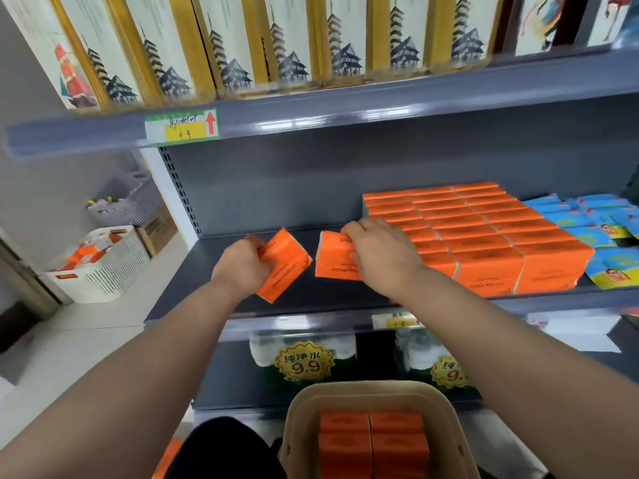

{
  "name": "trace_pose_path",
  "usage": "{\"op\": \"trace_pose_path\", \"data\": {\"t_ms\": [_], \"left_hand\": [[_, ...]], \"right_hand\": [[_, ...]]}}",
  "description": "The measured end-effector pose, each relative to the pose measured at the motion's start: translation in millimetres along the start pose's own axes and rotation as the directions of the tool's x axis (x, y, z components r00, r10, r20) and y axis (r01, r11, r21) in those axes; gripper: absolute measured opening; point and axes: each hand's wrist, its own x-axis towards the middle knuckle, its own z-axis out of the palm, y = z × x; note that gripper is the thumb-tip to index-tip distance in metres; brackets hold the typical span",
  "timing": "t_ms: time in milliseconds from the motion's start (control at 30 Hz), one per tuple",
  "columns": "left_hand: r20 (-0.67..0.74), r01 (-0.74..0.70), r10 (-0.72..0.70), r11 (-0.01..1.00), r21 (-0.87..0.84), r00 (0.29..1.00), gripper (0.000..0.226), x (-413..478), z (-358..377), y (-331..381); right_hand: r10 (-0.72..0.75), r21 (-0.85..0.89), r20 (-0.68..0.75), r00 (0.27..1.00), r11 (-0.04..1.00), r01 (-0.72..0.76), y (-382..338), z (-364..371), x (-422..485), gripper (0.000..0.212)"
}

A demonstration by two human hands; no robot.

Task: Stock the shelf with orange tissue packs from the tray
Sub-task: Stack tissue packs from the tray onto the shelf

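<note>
My left hand grips an orange tissue pack, tilted, above the bare left part of the grey shelf. My right hand holds a second orange pack just left of the block of stocked orange packs on the same shelf. Below me, a beige tray holds several more orange packs.
Blue tissue packs sit right of the orange block. Tall boxes with pagoda prints fill the shelf above. Water bottles with 9.9 tags stand below. A white basket with orange packs sits on the floor at left.
</note>
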Motion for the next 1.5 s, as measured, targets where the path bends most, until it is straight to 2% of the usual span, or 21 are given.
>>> {"op": "trace_pose_path", "data": {"t_ms": [67, 167, 300, 367, 500, 600, 800, 967, 1133, 1300, 1400, 1500], "left_hand": [[0.044, 0.000, -0.002, 0.999, 0.050, 0.999, 0.009, 21.7, 4.5, -6.1], [0.096, -0.039, 0.028, 0.993, 0.114, 0.995, 0.023, 54.9, 17.3, -7.8], [0.121, -0.108, 0.091, 0.985, 0.138, 0.988, 0.030, 97.5, 39.4, 1.5], [0.124, -0.155, 0.134, 0.972, 0.177, 0.983, 0.031, 114.2, 52.0, 7.6], [0.108, -0.186, 0.155, 0.893, 0.411, 0.982, 0.039, 136.6, 76.1, 15.7], [0.100, -0.164, 0.133, 0.880, 0.446, 0.986, 0.039, 156.7, 86.6, 27.4], [0.128, -0.272, 0.243, 0.789, 0.550, 0.962, 0.038, 199.4, 105.6, 76.9], [0.119, -0.297, 0.278, 0.787, 0.540, 0.953, 0.041, 222.9, 126.4, 107.5], [0.076, -0.346, 0.353, 0.813, 0.468, 0.932, 0.040, 234.7, 139.6, 122.0], [0.025, -0.359, 0.373, 0.869, 0.342, 0.928, 0.034, 232.1, 137.7, 115.4], [-0.020, -0.361, 0.385, 0.881, 0.305, 0.923, 0.040, 223.2, 120.8, 100.9], [-0.057, -0.293, 0.317, 0.922, 0.255, 0.947, 0.048, 214.8, 96.1, 76.0]], "right_hand": [[-0.008, -0.023, 0.060, 0.998, 1.000, 0.009, 1.9, 14.0, 20.6, 0.042], [-0.015, -0.073, 0.136, 0.991, 0.997, 0.025, 4.7, 36.3, 42.0, 0.049], [-0.060, -0.101, 0.158, 0.986, 0.992, 0.076, 10.1, 59.4, 59.9, 0.060], [-0.089, -0.127, 0.162, 0.983, 0.986, 0.110, 15.6, 67.8, 67.0, 0.059], [-0.124, -0.143, 0.229, 0.965, 0.977, 0.160, 28.5, 79.2, 80.2, 0.054], [-0.138, -0.130, 0.254, 0.957, 0.976, 0.175, 38.3, 82.5, 90.2, 0.057], [-0.154, -0.118, 0.283, 0.947, 0.974, 0.193, 52.1, 81.8, 106.5, 0.053], [-0.152, -0.119, 0.270, 0.951, 0.975, 0.189, 59.3, 84.0, 117.3, 0.048], [-0.132, -0.076, 0.285, 0.949, 0.984, 0.159, 56.6, 86.8, 118.1, 0.050], [-0.132, -0.065, 0.286, 0.949, 0.986, 0.156, 53.0, 81.5, 116.4, 0.053], [-0.112, -0.088, 0.300, 0.947, 0.986, 0.144, 49.7, 80.8, 123.6, 0.049], [-0.076, -0.095, 0.298, 0.952, 0.989, 0.109, 49.0, 87.0, 141.7, 0.046]]}}
